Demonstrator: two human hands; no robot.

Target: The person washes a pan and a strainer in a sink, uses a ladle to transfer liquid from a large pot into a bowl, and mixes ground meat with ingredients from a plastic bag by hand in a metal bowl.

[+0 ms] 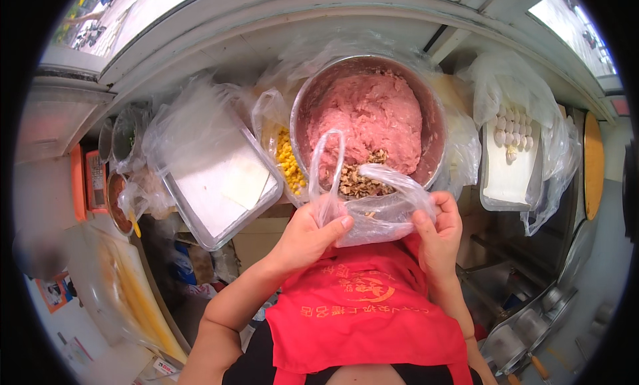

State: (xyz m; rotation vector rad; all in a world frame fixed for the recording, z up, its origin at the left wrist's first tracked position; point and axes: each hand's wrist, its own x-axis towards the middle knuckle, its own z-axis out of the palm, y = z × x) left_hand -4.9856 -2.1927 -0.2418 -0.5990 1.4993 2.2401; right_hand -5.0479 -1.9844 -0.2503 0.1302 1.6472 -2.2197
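Note:
A clear plastic bag with loop handles is stretched between my two hands at the near rim of a large metal pot. My left hand grips its left side, thumb on top. On its right side, my right hand pinches the film between thumb and fingers. Inside the pot lies a big mass of pink minced meat. Chopped brown pieces, perhaps mushroom, are heaped at the meat's near edge. A few similar bits show in the bag.
Left of the pot are a bag of yellow corn kernels and a metal tray partly under plastic film. At right, another tray holds several small pale dumplings, partly covered by plastic. A bowl of reddish filling stands far left.

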